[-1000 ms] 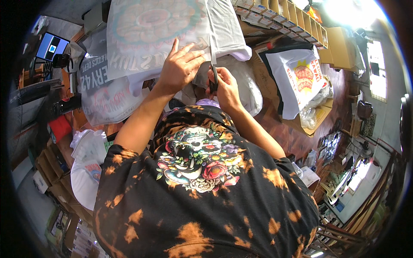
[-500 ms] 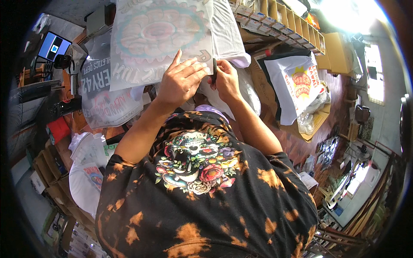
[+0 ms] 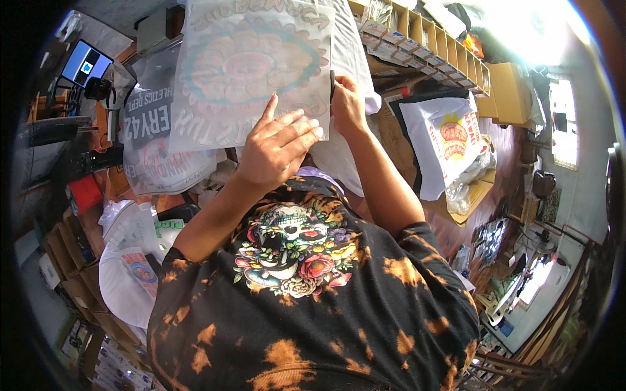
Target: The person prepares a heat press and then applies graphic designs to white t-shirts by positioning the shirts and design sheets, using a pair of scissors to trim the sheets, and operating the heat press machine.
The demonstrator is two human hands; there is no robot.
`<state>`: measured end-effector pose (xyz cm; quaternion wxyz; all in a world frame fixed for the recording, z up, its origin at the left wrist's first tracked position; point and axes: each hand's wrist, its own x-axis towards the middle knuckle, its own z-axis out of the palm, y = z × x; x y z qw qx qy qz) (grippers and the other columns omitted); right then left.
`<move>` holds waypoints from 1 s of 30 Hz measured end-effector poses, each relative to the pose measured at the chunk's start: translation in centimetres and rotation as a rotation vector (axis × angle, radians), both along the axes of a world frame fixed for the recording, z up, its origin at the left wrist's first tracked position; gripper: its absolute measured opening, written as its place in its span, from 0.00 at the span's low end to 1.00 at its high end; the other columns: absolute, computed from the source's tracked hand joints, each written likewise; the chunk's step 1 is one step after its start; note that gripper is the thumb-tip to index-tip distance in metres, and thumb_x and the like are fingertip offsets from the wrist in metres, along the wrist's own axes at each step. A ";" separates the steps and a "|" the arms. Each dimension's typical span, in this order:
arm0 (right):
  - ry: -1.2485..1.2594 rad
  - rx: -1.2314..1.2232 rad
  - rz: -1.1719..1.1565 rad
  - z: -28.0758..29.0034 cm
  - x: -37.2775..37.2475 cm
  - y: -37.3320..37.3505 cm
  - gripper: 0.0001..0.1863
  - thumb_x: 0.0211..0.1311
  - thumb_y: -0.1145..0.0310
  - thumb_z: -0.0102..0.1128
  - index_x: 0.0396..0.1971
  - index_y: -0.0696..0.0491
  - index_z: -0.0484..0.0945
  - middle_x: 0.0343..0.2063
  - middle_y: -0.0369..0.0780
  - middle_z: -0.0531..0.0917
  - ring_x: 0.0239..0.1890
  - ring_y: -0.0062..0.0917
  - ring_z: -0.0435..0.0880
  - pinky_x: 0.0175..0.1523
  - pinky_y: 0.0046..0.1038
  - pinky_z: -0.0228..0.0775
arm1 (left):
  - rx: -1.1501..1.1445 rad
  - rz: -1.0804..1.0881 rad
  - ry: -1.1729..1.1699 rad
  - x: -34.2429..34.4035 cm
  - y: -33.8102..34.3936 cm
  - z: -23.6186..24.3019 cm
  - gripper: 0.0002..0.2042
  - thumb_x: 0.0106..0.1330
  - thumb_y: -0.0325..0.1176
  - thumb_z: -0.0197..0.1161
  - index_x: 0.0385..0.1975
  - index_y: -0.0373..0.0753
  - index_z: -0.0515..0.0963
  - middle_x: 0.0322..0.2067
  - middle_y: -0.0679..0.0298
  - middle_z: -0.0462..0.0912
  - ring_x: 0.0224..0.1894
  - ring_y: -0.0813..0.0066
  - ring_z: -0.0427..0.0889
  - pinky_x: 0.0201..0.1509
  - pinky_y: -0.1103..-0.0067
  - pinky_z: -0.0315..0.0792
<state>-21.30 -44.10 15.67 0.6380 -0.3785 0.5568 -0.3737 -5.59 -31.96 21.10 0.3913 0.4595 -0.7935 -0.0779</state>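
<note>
A translucent printed sheet (image 3: 251,98) lies over a white cloth-covered surface (image 3: 352,72). Its round blue-and-pink design and the lettering around it show faintly through. My left hand (image 3: 280,144) rests on the sheet's near right corner, palm down, fingers stretched out and thumb apart. At the sheet's right edge, my right hand (image 3: 349,107) is closed around a slim dark object (image 3: 332,83). Only its dark end shows beyond the fingers, so its kind cannot be told.
Left of the sheet hangs a clear film with dark lettering (image 3: 147,140). A wooden compartment rack (image 3: 424,45) stands at the far right. A white printed cloth (image 3: 437,140) covers an open cardboard box (image 3: 479,195). At the far left, a monitor (image 3: 87,63) is lit.
My right hand has moved away from me along the sheet's right edge with the dark object. The sheet and my left hand appear slightly nearer to me in the view.
</note>
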 end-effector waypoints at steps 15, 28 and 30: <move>0.067 -0.023 -0.096 0.8 -2.1 -5.5 0.19 0.68 0.65 0.55 0.52 0.57 0.64 0.31 0.42 0.78 0.27 0.26 0.83 0.27 0.30 0.80 | 0.433 0.621 -0.311 1.8 -1.5 -4.4 0.41 0.58 0.71 0.50 0.59 0.40 0.71 0.59 0.53 0.67 0.64 0.50 0.62 0.67 0.39 0.42; 0.085 -0.133 -0.026 0.3 -10.4 7.4 0.16 0.69 0.71 0.53 0.55 0.53 0.67 0.30 0.38 0.78 0.26 0.21 0.79 0.30 0.24 0.76 | 0.308 0.692 -0.272 14.6 -13.7 -7.6 0.24 0.61 0.54 0.62 0.48 0.42 0.78 0.56 0.59 0.73 0.63 0.59 0.67 0.66 0.46 0.54; -0.022 -0.064 0.002 -0.3 -10.0 9.0 0.17 0.69 0.70 0.54 0.56 0.51 0.68 0.30 0.37 0.78 0.26 0.20 0.79 0.29 0.22 0.75 | 0.147 0.612 -0.418 16.2 -15.0 -8.5 0.25 0.61 0.54 0.62 0.51 0.43 0.77 0.56 0.59 0.73 0.62 0.58 0.68 0.66 0.49 0.55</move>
